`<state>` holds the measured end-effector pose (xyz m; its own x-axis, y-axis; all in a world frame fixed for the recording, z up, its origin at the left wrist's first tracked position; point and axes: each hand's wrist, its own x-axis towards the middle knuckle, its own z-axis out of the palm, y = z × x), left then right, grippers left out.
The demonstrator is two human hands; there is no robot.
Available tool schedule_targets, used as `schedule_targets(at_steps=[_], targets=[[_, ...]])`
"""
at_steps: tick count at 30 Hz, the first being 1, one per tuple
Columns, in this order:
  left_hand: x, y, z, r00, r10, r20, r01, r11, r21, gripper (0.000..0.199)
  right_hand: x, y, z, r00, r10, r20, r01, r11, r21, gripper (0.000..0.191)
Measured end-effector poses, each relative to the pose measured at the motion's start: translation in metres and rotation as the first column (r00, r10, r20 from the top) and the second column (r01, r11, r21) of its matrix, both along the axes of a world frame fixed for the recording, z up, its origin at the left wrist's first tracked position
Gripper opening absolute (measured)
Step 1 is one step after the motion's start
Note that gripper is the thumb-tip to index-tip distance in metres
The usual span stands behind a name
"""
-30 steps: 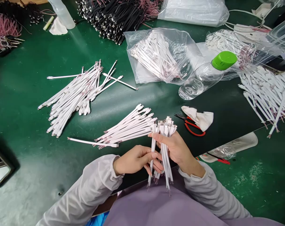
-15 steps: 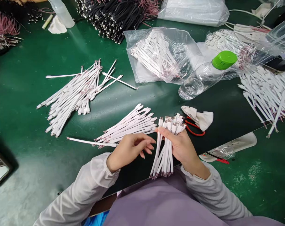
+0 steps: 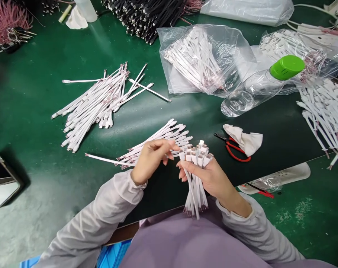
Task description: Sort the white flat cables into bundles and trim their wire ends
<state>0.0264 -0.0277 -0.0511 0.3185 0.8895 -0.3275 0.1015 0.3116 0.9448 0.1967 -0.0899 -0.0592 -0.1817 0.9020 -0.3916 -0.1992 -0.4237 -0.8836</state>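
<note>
My right hand [image 3: 210,178] grips an upright bundle of white flat cables [image 3: 195,193], with their metal-tipped connectors pointing up. My left hand [image 3: 152,160] is curled at the top of the bundle, its fingertips at a connector. I cannot tell whether they grip it. Behind my left hand lies a fanned group of white flat cables [image 3: 163,136] with thin pink wire ends. One single white cable [image 3: 107,160] lies apart to its left. A looser pile of white cables [image 3: 93,104] lies farther out.
On the green mat are a bagged cable bunch [image 3: 205,59], a bottle with a green cap [image 3: 255,89], red-handled scissors [image 3: 232,149], a white cloth [image 3: 245,139], black cables [image 3: 146,18], and a white cable heap [image 3: 325,115]. A phone [image 3: 3,178] lies left.
My left hand has moved from beside the bundle to its top, with the fingers curled in. The bundle is gathered tighter in my right hand, and the view has shifted slightly.
</note>
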Motion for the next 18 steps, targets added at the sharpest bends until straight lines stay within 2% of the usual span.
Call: schedule_targets(at_steps=[2,4,6,7,9,12,14,16,18], targets=[[-0.011,0.012,0.005,0.969,0.005,-0.248,0.045,0.980,0.194,0.039,0.007,0.001,0.001,0.991,-0.114,-0.074,0.109,0.992,-0.068,0.022],[-0.021,0.024,0.008,0.853,0.027,-0.522,0.187,0.916,0.354,0.030,0.015,0.005,0.002,0.956,-0.257,-0.141,0.242,0.963,-0.120,0.021],[-0.027,0.031,0.008,0.695,0.064,-0.716,0.318,0.866,0.386,0.032,0.022,0.008,0.003,0.920,-0.350,-0.177,0.325,0.932,-0.159,0.020],[-0.027,0.034,0.007,0.625,0.070,-0.777,0.359,0.859,0.365,0.036,0.025,0.009,0.003,0.908,-0.375,-0.188,0.344,0.922,-0.179,0.021],[-0.027,0.035,0.005,0.528,0.041,-0.848,0.408,0.864,0.296,0.033,0.027,0.010,0.003,0.892,-0.403,-0.208,0.361,0.908,-0.211,0.022],[-0.024,0.035,0.004,0.459,-0.006,-0.888,0.462,0.856,0.233,0.015,0.025,0.009,0.002,0.885,-0.401,-0.237,0.345,0.906,-0.244,0.017],[-0.024,0.033,0.008,0.409,0.058,-0.911,0.477,0.837,0.267,0.013,0.021,0.008,0.001,0.886,-0.383,-0.261,0.318,0.913,-0.257,0.015],[-0.026,0.031,0.015,0.357,0.176,-0.917,0.459,0.822,0.336,0.015,0.019,0.008,-0.001,0.886,-0.363,-0.288,0.292,0.920,-0.261,0.015],[-0.029,0.028,0.024,0.345,0.293,-0.892,0.407,0.810,0.424,0.018,0.017,0.008,-0.002,0.881,-0.352,-0.316,0.276,0.925,-0.260,0.016]])
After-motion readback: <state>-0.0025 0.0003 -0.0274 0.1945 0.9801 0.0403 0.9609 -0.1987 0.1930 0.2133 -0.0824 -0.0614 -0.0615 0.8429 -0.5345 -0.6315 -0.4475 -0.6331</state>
